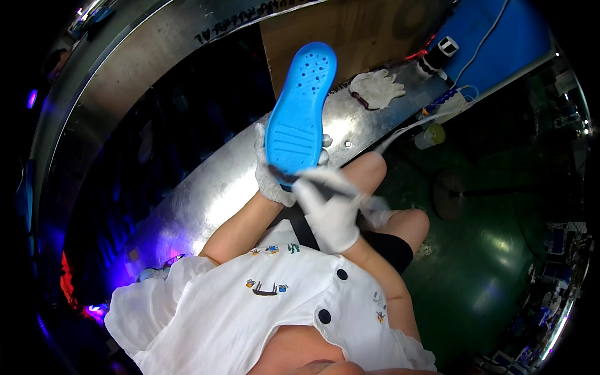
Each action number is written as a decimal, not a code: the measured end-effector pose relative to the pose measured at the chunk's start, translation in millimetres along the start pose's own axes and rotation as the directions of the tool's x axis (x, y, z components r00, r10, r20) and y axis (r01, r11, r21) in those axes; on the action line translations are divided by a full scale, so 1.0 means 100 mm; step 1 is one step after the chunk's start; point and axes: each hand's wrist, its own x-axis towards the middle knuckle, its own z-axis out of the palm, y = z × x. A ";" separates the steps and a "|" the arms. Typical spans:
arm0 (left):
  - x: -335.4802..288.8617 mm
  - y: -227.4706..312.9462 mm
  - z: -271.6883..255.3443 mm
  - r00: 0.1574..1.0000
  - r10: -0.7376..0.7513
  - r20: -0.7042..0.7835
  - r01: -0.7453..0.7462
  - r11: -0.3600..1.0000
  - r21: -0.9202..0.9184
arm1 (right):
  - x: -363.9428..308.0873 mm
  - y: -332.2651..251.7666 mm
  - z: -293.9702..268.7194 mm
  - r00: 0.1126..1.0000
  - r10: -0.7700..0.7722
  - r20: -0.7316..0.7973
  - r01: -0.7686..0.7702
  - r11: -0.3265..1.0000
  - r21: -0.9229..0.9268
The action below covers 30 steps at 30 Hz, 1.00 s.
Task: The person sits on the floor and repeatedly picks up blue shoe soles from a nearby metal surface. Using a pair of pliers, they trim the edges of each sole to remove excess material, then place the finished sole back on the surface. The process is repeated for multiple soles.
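Observation:
A bright blue shoe sole [294,125] stands out at the centre, its toe end pointing away from me. Small holes dot the toe part, and raised bars cross the heel part. My left hand [269,172], in a whitish knit glove, grips it from beneath near the heel, with fingertips showing at its right edge. Close to the heel end is my right hand [331,215], in a white glove and smeared by motion. Its fingers look curled around a dark, blurred thing [322,189] whose kind I cannot make out.
A metal worktop [212,187] runs beneath my arms. On it lie a loose white glove [377,89] and cables. Beyond stands a cardboard sheet [350,37]. A dark trough [162,137] lies to the left; a yellow-capped container [430,136] stands at the right.

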 end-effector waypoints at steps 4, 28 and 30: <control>-0.09 0.00 -0.04 0.999 0.004 -0.045 -0.002 0.999 0.036 | 0.03 0.18 -0.02 0.974 -0.225 -0.032 0.213 0.953 -0.215; 0.41 0.83 -0.09 0.955 -0.264 0.134 -0.077 0.216 0.973 | 0.36 -0.04 -0.49 0.810 -0.240 0.535 0.439 0.853 -0.282; 0.35 0.85 0.19 0.898 -0.424 -0.118 0.298 0.389 0.872 | 0.28 -0.32 -0.54 0.698 -0.140 0.702 0.555 0.725 -0.408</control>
